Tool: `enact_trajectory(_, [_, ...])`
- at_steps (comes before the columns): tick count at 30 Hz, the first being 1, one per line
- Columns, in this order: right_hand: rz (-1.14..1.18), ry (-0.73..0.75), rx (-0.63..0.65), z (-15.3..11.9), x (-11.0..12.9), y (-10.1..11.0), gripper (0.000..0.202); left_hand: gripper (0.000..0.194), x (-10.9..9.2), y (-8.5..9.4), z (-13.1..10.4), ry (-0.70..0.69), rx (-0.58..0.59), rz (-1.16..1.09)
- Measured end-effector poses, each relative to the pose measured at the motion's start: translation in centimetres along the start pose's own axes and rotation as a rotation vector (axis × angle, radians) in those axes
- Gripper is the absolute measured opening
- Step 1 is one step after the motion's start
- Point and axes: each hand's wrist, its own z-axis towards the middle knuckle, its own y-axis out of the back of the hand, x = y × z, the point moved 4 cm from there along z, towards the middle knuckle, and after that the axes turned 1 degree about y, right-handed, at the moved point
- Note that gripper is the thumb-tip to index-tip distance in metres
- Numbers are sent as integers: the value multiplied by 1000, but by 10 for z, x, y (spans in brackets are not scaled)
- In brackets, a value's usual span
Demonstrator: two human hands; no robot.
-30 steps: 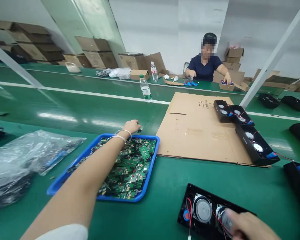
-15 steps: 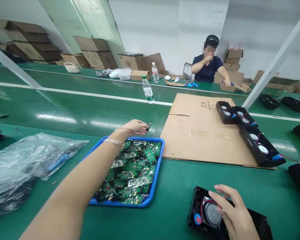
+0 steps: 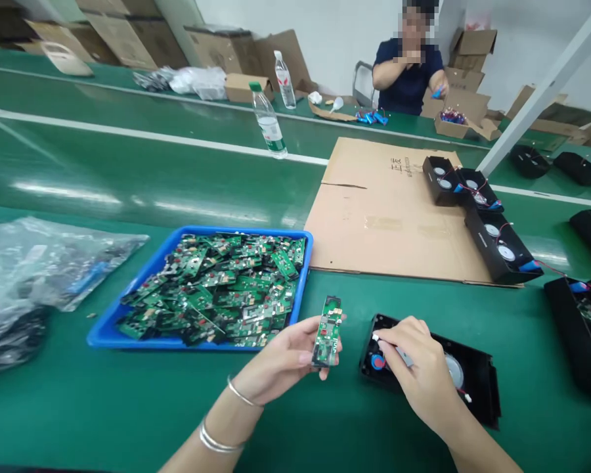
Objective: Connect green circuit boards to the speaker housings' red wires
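My left hand [image 3: 290, 351] holds a green circuit board [image 3: 328, 335] upright, its component side facing me, just right of the blue tray [image 3: 98, 334]. That tray is heaped with loose circuit boards [image 3: 236, 282]. Over the left end of an open black speaker housing [image 3: 477, 387], my right hand [image 3: 418, 368] pinches a small white connector [image 3: 375, 337] between thumb and fingertips. A blue cylinder with a red end [image 3: 377, 361] sits in the housing beside those fingers. One round speaker [image 3: 454, 372] shows past my hand; another part is mostly covered by it.
A flat cardboard sheet [image 3: 374, 243] lies ahead, with black speaker housings [image 3: 502, 246] along its right side. Left lies a clear plastic bag [image 3: 24, 276]. A water bottle [image 3: 269, 128] stands beyond the tray. Across the line sits a co-worker [image 3: 406, 72] holding a blue part.
My left hand has come back from beyond the tray with the circuit board, toward the housing. My right hand has moved from resting over the speaker to pinching the white connector. The view has tilted down.
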Motion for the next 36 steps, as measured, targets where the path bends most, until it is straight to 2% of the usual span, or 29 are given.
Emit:
enact_trajectory(3, [-48,12,31,-3,0,0,16,56,17,-6,2,-49,-34,25])
enact_trajectory(6, [-80,45,20,-7,-3,-1,14,54,23,-13,6,-74,-30,52])
enact_trajectory(9, [-133,60,-43,-9,-7,3,13,54,25,-20,11,-86,18,23])
enact_trajectory(11, [-148,17,-103,-10,-11,9,12,55,25,-22,13,-110,4,14])
enact_trajectory(14, [-59,-76,-138,-10,-14,18,12,57,24,-20,12,-184,-125,42])
enact_trajectory(17, [76,-110,-61,-12,-10,16,13,60,24,-17,9,-253,-319,66])
enact_trajectory(20, [79,-12,-17,-14,4,3,16,67,25,-22,8,-267,-379,22])
enact_trajectory(22, [30,83,-61,-15,13,-6,17,58,25,-27,10,-251,-387,-34])
enact_trajectory(25, [-28,166,-145,-15,20,-17,17,35,24,-32,11,-291,-520,-90])
enact_trajectory(28, [-66,182,-182,-14,21,-24,18,40,24,-36,9,-396,-621,-92])
enact_trajectory(32, [-126,167,-202,-13,18,-27,17,27,34,-40,6,-446,-565,-37])
enact_trajectory(36, [-149,166,-218,-15,17,-26,16,32,44,-35,2,-469,-529,106])
